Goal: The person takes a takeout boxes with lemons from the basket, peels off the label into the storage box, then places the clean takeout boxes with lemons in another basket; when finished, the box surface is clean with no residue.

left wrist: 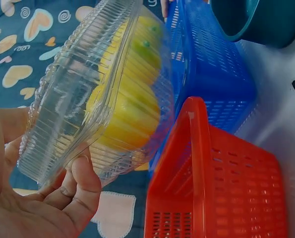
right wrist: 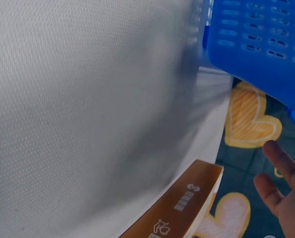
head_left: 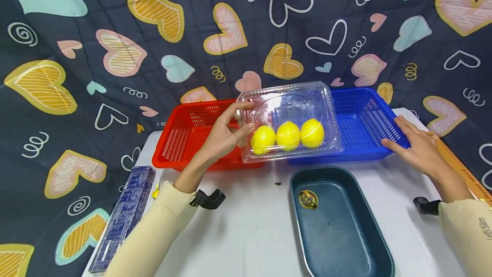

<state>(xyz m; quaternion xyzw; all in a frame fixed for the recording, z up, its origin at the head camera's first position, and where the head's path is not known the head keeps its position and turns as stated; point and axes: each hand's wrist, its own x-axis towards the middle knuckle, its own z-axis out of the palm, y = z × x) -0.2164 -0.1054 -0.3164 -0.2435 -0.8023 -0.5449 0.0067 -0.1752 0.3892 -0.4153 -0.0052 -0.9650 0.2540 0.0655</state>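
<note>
Tilted above the baskets, a clear plastic clamshell box (head_left: 251,96) holds three yellow lemons (head_left: 288,136) in a row along its lower side. My left hand (head_left: 227,134) grips its left end, thumb on one side and fingers on the other; the left wrist view shows the box (left wrist: 53,144) between them. My right hand (head_left: 419,151), fingers extended, is at the right end of a blue basket (head_left: 380,116), fingertips right at the rim. In the right wrist view the fingers (right wrist: 271,193) look straight and spread, with nothing between them.
Left of the blue basket is a red basket (head_left: 163,146), partly behind the box. A dark teal tray (head_left: 334,225) lies in front, with a round sticker inside. A blue patterned package (head_left: 123,221) flanks the left edge, an orange box (head_left: 467,174) the right. Heart-patterned cloth hangs behind.
</note>
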